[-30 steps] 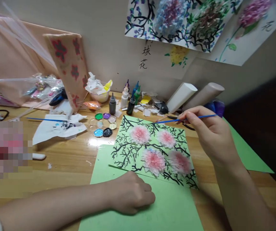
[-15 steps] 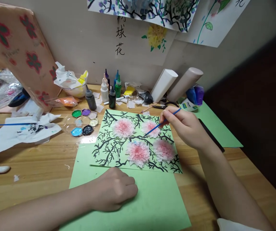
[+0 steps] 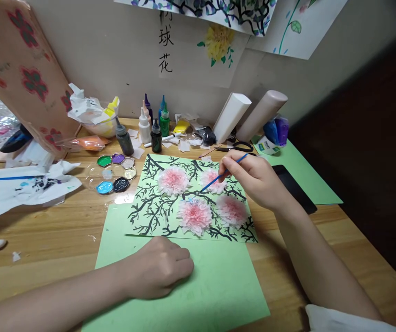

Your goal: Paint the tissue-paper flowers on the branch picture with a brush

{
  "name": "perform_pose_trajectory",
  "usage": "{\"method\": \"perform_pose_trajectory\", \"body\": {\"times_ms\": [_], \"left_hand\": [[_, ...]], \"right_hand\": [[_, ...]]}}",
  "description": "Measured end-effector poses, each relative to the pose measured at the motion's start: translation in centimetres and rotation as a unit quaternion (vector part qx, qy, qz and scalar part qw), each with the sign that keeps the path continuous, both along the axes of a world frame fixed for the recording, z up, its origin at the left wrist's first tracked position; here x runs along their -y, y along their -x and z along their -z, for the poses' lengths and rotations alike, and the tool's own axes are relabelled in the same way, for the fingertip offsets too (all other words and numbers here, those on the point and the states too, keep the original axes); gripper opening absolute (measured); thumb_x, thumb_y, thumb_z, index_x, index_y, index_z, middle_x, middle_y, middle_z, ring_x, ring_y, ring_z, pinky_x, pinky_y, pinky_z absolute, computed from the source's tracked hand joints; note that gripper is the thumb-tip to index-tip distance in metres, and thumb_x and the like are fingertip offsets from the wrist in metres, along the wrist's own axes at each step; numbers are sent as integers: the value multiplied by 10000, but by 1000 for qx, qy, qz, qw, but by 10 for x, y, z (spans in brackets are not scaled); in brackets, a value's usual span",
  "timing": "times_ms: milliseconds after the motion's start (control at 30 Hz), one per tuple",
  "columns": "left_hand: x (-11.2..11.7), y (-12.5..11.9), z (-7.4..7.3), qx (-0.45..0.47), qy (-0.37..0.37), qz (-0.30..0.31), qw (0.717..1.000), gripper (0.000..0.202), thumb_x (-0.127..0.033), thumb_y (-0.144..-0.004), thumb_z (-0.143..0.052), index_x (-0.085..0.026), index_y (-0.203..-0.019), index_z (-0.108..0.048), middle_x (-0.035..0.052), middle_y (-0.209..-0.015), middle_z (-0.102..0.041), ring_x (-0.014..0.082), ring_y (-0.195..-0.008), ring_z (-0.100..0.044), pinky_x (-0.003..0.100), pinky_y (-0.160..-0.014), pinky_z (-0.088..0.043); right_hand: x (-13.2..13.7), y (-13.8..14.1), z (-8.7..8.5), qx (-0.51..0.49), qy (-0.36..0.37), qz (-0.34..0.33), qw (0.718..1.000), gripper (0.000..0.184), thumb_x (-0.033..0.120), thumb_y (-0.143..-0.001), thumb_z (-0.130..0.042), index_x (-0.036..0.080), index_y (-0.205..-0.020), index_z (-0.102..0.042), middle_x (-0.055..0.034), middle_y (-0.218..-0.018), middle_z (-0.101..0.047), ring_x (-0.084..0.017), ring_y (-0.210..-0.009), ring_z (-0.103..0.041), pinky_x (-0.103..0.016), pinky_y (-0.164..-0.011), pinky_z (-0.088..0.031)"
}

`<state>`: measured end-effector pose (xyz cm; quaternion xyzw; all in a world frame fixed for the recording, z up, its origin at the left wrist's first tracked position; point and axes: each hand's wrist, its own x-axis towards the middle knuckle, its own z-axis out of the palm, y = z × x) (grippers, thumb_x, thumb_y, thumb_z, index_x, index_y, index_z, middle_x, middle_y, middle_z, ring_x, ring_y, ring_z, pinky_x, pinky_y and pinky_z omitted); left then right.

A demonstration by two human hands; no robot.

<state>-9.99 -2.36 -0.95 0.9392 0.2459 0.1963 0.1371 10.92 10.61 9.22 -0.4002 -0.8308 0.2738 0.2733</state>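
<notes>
My right hand (image 3: 248, 173) pinches a thin blue paintbrush (image 3: 222, 174), its tip low over the middle of a picture on green paper. The picture (image 3: 156, 214) has black painted branches and pink-and-white paper flowers, among them a lower middle flower (image 3: 195, 216) with small blue marks just above it. My left hand (image 3: 163, 267) rests as a closed fist on a larger green sheet (image 3: 215, 286), near the picture's lower edge; nothing shows in its fingers. A round paint palette (image 3: 109, 173) with green, purple, blue and black paint stands left of the picture.
Several paint bottles (image 3: 155, 137) stand at the back. Scissors (image 3: 241, 146), two tubes (image 3: 232, 117) and a dark flat device (image 3: 294, 186) lie behind and right. Left are a stained tissue (image 3: 38, 184) with another brush, and a tissue-filled bowl (image 3: 96, 122).
The whole view has shifted a little, so things appear farther left and higher. The brush tip stays near the same branch. More of the dark device shows beside my right hand.
</notes>
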Motion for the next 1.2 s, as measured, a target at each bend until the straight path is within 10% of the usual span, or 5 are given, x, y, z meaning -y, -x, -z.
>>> {"method": "perform_pose_trajectory", "body": {"times_ms": [1200], "left_hand": [[-1,-1,-5,3,-1,7,1000,223,-27,-786,-366,-203,-650,-348,-10,-589,-490,126,-473,-402,295,-435,-219]], "right_hand": [[-1,-3,-7,44,0,3,999,318,350,-936,-403,191,-707,-556,-3,-679,-606,-128,-652,-546,-257,-632,-383]]}}
